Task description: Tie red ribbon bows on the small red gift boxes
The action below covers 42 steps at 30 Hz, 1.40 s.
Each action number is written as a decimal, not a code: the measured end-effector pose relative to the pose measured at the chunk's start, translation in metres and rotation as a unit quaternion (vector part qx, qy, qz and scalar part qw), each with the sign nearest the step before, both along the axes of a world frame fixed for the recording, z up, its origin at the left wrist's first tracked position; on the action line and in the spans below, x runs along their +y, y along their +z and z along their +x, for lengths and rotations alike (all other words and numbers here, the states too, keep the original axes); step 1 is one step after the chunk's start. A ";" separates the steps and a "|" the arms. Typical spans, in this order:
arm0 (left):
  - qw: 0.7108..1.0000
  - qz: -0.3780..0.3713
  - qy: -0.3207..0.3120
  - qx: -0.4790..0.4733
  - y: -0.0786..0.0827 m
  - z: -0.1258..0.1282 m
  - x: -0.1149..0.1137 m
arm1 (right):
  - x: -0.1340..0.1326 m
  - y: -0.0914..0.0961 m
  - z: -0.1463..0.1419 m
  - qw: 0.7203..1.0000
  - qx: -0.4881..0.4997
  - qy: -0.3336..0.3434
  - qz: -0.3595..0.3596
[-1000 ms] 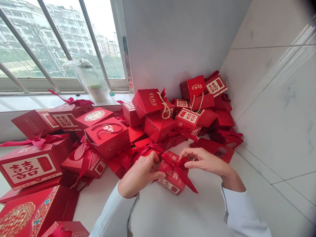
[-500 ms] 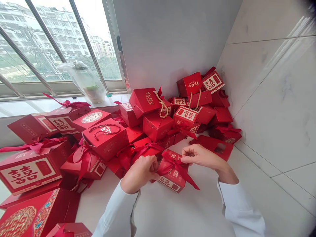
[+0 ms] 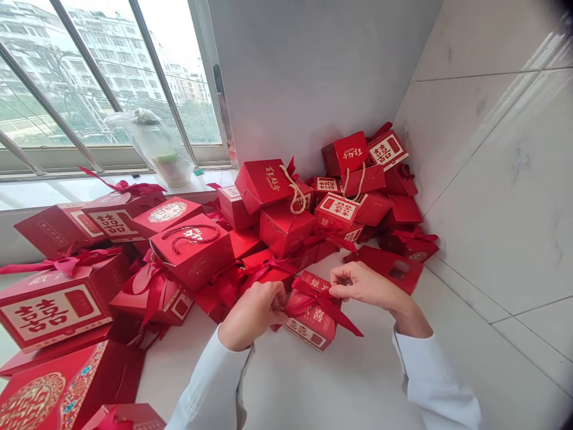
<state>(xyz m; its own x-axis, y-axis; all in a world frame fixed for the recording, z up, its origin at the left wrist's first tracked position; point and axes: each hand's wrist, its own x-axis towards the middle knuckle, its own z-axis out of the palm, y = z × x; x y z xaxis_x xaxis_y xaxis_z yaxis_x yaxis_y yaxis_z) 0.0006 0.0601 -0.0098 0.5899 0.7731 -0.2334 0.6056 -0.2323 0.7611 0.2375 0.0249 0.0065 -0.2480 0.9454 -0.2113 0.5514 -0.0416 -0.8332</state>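
Note:
A small red gift box (image 3: 312, 327) with white printed characters sits on the pale surface in front of me. Across its top lies a red ribbon bow (image 3: 316, 295), one tail hanging past the box's right side. At the bow's left, my left hand (image 3: 258, 312) is closed, thumb and fingers pinching the ribbon. My right hand (image 3: 363, 285) pinches the ribbon on the other side, its fingertips pressed together. The fingers partly hide the ribbon's loops.
Many red gift boxes (image 3: 192, 248) are heaped behind and to the left, some with rope handles. A plastic bag with a cup (image 3: 168, 161) stands on the sill by the barred window. A tiled wall (image 3: 505, 197) bounds the right side.
Almost nothing differs. Both hands keep their pinch on the ribbon, and the view has shifted very slightly.

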 end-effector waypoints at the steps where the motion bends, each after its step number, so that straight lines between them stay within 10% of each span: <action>1: 1.000 0.002 -0.001 0.002 0.000 0.000 0.000 | 0.000 0.000 0.000 1.000 0.004 -0.002 -0.002; 14: 0.975 0.217 0.042 -0.003 0.022 0.009 -0.011 | 0.002 -0.007 0.003 0.999 0.042 -0.008 -0.016; 22: 0.942 0.305 -0.134 -0.042 0.012 0.039 -0.015 | 0.002 -0.008 0.004 0.998 0.055 -0.002 -0.014; 33: 0.933 0.314 -0.169 -0.048 0.002 0.041 -0.010 | 0.004 -0.009 0.004 0.999 0.049 -0.003 0.001; 42: 0.957 0.277 0.046 -0.066 0.003 0.026 -0.007 | 0.002 -0.008 0.005 0.998 0.063 -0.005 -0.020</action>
<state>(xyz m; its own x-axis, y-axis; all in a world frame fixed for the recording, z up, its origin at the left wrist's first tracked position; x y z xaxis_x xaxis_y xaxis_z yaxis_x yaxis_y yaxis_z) 0.0267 0.0526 -0.0072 0.5092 0.8069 0.2994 0.5507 -0.5727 0.6072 0.2421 0.0272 -0.0015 -0.2660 0.9392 -0.2174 0.4421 -0.0815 -0.8932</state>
